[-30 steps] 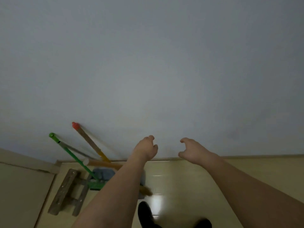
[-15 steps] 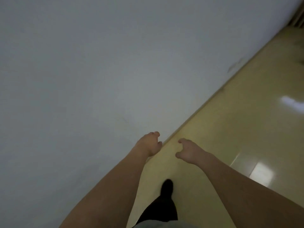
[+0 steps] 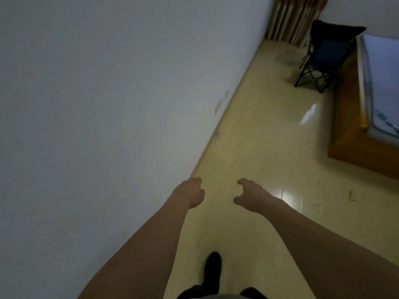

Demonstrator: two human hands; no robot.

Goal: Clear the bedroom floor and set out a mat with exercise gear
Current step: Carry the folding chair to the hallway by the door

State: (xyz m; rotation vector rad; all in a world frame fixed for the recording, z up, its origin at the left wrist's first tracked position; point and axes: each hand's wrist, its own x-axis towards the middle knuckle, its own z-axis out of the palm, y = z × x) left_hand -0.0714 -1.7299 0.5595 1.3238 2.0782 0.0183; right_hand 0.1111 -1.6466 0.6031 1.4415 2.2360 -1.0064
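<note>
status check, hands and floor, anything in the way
Left hand and right hand both empty, fingers loosely curled. Glossy yellow tile floor bare ahead, no mat in view. Dark folding camp chair stands beside wooden bed frame.

The wall (image 3: 97, 104) is running along the left side, and the floor (image 3: 269, 147) is lying to its right. A folding chair (image 3: 323, 59) is standing far ahead, just left of the bed (image 3: 367, 134), with the curtain (image 3: 295, 18) hanging behind it.
</note>
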